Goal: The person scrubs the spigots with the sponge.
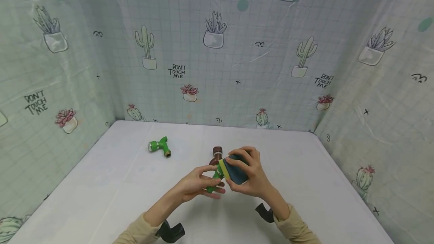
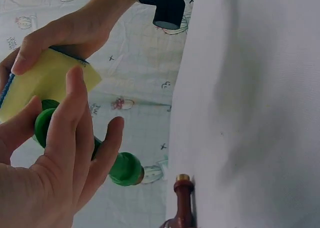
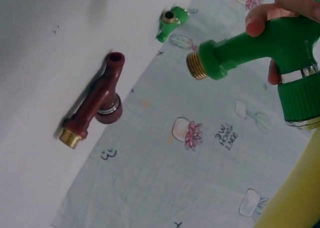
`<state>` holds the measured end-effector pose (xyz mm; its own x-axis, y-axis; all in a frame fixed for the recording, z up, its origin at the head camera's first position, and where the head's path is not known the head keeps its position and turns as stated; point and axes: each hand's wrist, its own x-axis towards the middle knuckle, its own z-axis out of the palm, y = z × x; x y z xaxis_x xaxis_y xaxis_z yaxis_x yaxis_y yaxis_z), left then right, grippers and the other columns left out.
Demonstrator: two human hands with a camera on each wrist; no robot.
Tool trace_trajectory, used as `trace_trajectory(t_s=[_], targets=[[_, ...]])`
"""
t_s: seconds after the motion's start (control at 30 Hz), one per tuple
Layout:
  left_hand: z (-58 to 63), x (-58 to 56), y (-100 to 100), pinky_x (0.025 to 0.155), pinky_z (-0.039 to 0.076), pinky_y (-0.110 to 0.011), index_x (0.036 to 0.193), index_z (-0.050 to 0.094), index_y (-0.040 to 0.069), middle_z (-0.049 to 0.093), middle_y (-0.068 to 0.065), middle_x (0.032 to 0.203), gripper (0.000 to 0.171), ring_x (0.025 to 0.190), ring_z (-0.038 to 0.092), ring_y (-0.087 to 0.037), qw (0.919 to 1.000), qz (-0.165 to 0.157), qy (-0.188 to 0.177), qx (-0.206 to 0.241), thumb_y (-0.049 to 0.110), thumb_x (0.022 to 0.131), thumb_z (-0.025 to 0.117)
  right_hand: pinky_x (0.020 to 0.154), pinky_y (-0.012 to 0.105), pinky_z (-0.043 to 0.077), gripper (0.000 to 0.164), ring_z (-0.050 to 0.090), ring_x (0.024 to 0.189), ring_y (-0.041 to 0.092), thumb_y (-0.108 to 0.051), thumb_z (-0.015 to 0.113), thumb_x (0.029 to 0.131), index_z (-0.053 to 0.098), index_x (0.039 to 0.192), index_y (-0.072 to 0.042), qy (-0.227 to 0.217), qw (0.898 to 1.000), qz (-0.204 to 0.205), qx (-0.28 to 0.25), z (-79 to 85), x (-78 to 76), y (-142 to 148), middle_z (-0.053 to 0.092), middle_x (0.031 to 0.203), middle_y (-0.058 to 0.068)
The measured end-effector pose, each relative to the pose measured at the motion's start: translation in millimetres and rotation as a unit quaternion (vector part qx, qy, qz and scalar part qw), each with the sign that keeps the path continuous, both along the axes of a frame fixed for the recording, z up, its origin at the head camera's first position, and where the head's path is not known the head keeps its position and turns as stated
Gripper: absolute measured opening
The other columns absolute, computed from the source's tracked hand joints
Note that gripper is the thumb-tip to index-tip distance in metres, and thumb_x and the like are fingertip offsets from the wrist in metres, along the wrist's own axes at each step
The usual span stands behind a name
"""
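My left hand (image 1: pixel 203 182) grips a green garden tap (image 3: pixel 250 48) with a brass threaded end, over the middle of the table. Close by on the right, my right hand (image 1: pixel 253 170) grips a sponge (image 1: pixel 236 171), dark blue on one side and yellow on the other. Its yellow face (image 2: pixel 42 83) is turned to the tap's knob; whether the two touch I cannot tell. Just beyond the hands, a brown tap (image 3: pixel 97 95) of similar shape lies on the table, partly hidden in the head view.
Another green tap (image 1: pixel 161 146) lies farther back on the left of the white table (image 1: pixel 115 168). Cloth printed with cacti (image 1: pixel 217 67) hangs behind and along both sides. A black curved piece (image 1: pixel 171 232) sits by the left wrist, and a similar one (image 1: pixel 264 212) by the right.
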<state>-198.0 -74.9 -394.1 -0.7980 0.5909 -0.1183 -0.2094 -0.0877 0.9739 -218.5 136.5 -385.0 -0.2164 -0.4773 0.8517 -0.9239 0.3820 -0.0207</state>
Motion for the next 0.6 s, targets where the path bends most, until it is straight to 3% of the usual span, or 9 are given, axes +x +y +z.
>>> trace_trajectory(t_s=[0.17,0.3,0.43,0.6], targets=[[-2.6,0.4,1,0.076,0.052,-0.049,0.133,0.035,0.001,0.061,-0.025,0.105,0.052,0.089,0.065,-0.028,1.0,-0.008,-0.001,0.004,0.006,0.086,0.056,0.079,0.046,0.03,0.039,0.041,0.097,0.024,-0.044,0.05,0.082,0.06,0.112,-0.02,0.012,1.0,0.005,0.023,0.0,-1.5,0,0.055,0.107,0.006],[-7.1,1.9,2,0.078,0.052,-0.049,0.134,0.033,0.0,0.059,-0.027,0.109,0.052,0.096,0.063,-0.031,0.9999,-0.005,-0.012,0.007,0.001,0.086,0.053,0.075,0.043,0.029,0.037,0.04,0.095,0.021,-0.042,0.05,0.082,0.062,0.109,-0.021,-0.013,1.0,0.013,0.023,-2.4,-7.6,6,0.056,0.105,0.006],[-8.9,3.6,1,0.079,0.052,-0.049,0.135,0.03,0.0,0.057,-0.026,0.113,0.053,0.099,0.061,-0.033,0.9997,-0.002,-0.018,0.019,0.0,0.086,0.051,0.072,0.042,0.028,0.037,0.04,0.094,0.021,-0.045,0.048,0.083,0.063,0.105,-0.02,-0.038,0.999,-0.005,0.017,-3.5,-14.6,14,0.056,0.104,0.006],[-8.6,5.0,1,0.078,0.052,-0.049,0.134,0.029,-0.001,0.06,-0.021,0.11,0.052,0.098,0.061,-0.034,0.9997,0.02,-0.003,0.015,0.0,0.086,0.051,0.075,0.045,0.03,0.039,0.039,0.096,0.023,-0.046,0.049,0.084,0.063,0.105,-0.017,-0.064,0.998,0.012,-0.013,2.7,-11.3,12,0.056,0.105,0.009]])
